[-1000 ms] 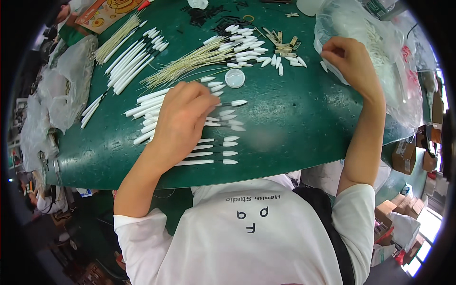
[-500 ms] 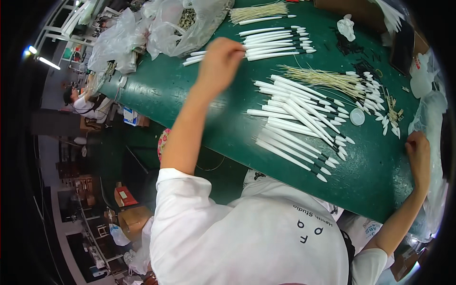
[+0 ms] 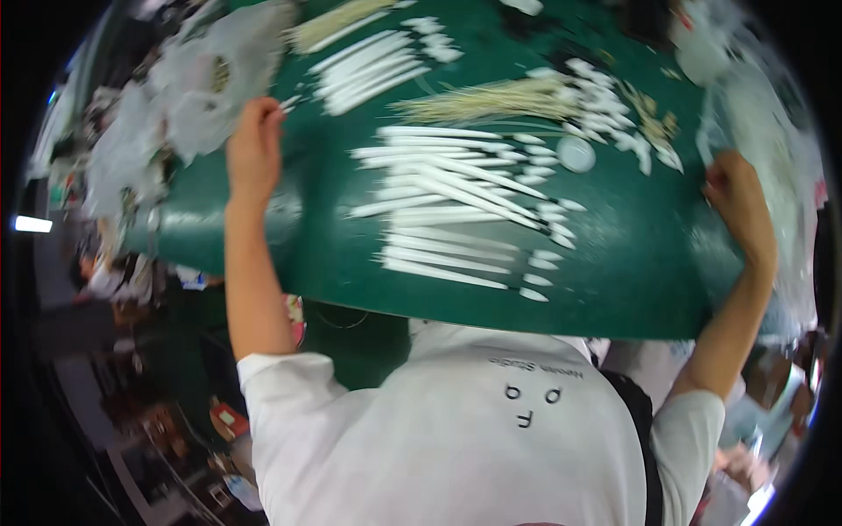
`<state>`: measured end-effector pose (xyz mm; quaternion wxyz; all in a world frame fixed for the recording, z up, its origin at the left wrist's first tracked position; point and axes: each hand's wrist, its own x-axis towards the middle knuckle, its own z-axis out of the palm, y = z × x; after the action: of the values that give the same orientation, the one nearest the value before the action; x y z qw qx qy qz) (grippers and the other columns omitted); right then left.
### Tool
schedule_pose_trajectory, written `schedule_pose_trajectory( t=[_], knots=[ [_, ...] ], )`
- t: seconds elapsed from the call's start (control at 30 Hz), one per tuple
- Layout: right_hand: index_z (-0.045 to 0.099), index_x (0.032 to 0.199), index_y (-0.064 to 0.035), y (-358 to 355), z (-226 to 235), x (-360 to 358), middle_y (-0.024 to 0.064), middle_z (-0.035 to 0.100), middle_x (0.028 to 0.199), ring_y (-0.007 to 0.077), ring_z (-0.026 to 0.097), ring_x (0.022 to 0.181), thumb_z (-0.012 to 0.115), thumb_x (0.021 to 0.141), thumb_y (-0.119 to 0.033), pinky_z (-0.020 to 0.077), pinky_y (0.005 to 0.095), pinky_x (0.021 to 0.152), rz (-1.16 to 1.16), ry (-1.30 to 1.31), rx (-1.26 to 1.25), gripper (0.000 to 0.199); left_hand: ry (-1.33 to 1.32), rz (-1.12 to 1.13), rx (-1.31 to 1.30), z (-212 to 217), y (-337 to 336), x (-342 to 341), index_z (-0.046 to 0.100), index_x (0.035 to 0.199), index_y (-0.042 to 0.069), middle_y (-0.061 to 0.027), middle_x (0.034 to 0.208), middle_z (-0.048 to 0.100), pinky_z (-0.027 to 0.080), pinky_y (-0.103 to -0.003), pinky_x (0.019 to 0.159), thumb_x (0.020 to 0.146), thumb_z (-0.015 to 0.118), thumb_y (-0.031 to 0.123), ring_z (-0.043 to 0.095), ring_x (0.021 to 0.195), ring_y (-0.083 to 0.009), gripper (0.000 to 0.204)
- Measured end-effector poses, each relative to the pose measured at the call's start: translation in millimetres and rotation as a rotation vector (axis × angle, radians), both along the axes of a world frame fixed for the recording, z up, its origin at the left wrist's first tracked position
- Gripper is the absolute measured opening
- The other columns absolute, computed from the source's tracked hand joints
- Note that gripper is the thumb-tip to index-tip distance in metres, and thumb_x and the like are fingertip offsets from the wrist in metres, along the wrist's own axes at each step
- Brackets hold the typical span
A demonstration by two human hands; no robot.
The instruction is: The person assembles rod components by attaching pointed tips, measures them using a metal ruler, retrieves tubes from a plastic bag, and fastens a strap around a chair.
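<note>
Both hands are far apart on the green tabletop (image 3: 631,289). I see my left hand (image 3: 254,149) curled beside the clear plastic bags (image 3: 202,96); whether it grips anything I cannot tell. My right hand (image 3: 735,197) is a fist by another bag (image 3: 763,131). White sticks (image 3: 447,210) lie in rows between them, on the tabletop's middle.

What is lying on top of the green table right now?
On the green table: rows of white sticks, a tan stick bundle, a small white lid. Whatever lies under each hand is hidden.
</note>
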<state>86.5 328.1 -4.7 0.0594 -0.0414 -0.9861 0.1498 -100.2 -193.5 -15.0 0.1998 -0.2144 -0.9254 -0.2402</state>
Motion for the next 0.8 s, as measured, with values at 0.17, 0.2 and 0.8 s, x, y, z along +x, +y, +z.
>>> schedule_pose_trajectory(
  t=[0.17, 0.2, 0.8],
  knots=[
    [0.05, 0.078, -0.0007, -12, -2, -10, 0.013, 0.051, 0.078, 0.0306, 0.051, 0.077, 0.06, 0.065, 0.006, 0.0419, 0.0366, 0.069, 0.122, -0.011, -0.019, 0.018, 0.081, -0.422, 0.013, 40, 95, 46, 0.063, 0.093, 0.006, -0.008, 0.084, 0.059, 0.045, -0.03, 0.067, 0.077, 0.057, -0.004, 0.057, 0.076, -0.024, 0.02],
    [0.05, 0.078, -0.0007, -19, 10, 1, 0.013, 0.051, 0.078, 0.0306, 0.051, 0.077, 0.06, 0.065, 0.006, 0.0419, 0.0366, 0.069, 0.078, -0.02, 0.0, 0.018, 0.097, -0.525, 0.016, 39, 118, 49, 0.064, 0.093, 0.006, -0.0072, 0.084, 0.059, 0.045, -0.031, 0.068, 0.074, 0.058, -0.005, 0.056, 0.078, -0.024, 0.023],
    [0.06, 0.087, -0.0046, -117, -38, -33, 0.0091, 0.054, 0.087, 0.0268, 0.049, 0.086, 0.073, 0.064, -0.017, 0.0394, 0.0363, 0.08, 0.287, 0.372, -0.265, 0.029, 0.445, -0.7, -0.3, 8, 210, 75, 0.062, 0.078, 0.011, -0.0002, 0.087, 0.055, 0.033, -0.036, 0.086, 0.066, 0.058, 0.008, 0.051, 0.087, -0.017, 0.013]
  ],
)
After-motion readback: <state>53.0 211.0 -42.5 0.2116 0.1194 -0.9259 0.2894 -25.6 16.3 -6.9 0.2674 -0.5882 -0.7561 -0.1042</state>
